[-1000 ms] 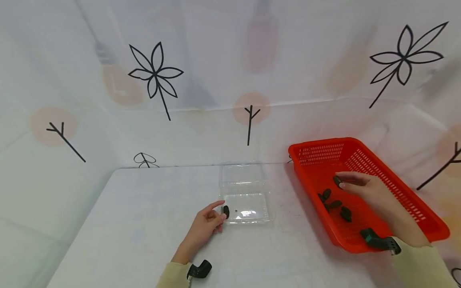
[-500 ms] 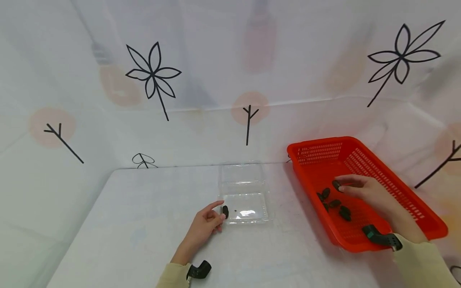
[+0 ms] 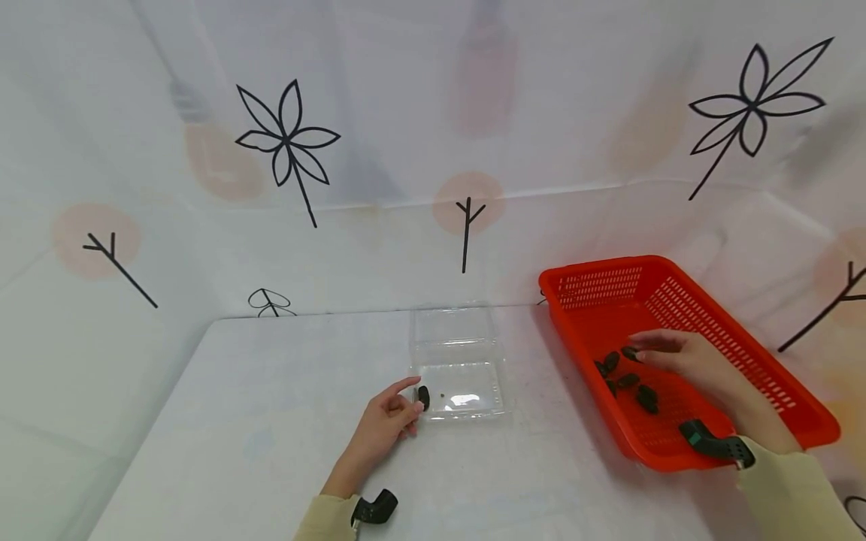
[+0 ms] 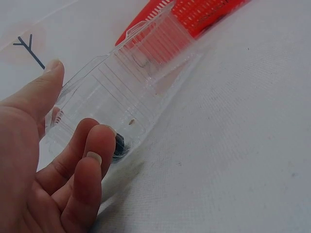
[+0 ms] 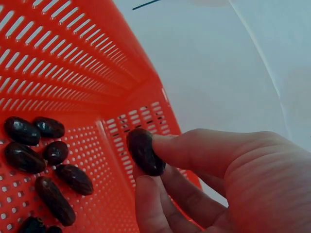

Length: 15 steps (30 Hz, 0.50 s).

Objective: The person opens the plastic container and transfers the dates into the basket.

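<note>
My right hand (image 3: pixel 686 357) is over the red basket, pinching a dark, glossy date (image 5: pixel 146 152) between thumb and fingertips, as the right wrist view shows. Several more dates (image 5: pixel 51 200) lie on the basket's mesh bottom. A clear plastic box (image 3: pixel 470 409) stands on the table with its lid folded back toward the wall. One date (image 3: pixel 423 397) sits at the box's left end. Close against that end is my left hand (image 3: pixel 382 422), its fingers loosely bent and its thumb apart from them. In the left wrist view, the fingertips partly hide this date (image 4: pixel 119 145).
The red basket (image 3: pixel 612 432), with slotted walls, stands at the right of the white-covered table (image 3: pixel 271 451). A white cloth (image 3: pixel 379 255) printed with plants hangs behind the table. Inside the box there is also a tiny brown speck (image 4: pixel 131 122).
The date in my right hand has turned from steeply tilted to nearly level, and the fingertips have shifted slightly around it. My left hand stays at the box. The head view drifts slightly.
</note>
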Motion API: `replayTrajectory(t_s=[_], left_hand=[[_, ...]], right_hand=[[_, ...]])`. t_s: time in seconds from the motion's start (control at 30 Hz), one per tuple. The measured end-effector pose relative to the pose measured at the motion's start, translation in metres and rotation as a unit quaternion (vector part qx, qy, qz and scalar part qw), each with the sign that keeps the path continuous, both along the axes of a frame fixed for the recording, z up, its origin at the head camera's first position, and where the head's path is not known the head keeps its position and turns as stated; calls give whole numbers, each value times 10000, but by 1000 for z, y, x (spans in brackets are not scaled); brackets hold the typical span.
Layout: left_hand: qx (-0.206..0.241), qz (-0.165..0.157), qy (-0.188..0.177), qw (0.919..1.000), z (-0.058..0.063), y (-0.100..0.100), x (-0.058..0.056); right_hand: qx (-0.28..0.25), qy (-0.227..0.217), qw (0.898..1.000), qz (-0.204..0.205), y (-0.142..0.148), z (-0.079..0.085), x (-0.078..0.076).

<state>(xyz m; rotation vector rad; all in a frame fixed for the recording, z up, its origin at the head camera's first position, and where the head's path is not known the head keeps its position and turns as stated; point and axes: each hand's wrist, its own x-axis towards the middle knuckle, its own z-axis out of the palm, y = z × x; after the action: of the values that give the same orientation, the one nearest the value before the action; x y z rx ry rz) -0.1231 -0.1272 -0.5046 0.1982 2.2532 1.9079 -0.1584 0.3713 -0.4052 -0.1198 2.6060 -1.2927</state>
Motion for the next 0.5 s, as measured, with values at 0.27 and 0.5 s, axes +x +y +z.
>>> replayTrajectory(t_s=[0.27, 0.5], left_hand=[[77, 7, -43, 10000, 0, 0, 1], [25, 17, -50, 10000, 1, 0, 1]], right_hand=[[-209, 42, 9997, 103, 1, 0, -1], [-295, 14, 9996, -44, 1, 1, -1]])
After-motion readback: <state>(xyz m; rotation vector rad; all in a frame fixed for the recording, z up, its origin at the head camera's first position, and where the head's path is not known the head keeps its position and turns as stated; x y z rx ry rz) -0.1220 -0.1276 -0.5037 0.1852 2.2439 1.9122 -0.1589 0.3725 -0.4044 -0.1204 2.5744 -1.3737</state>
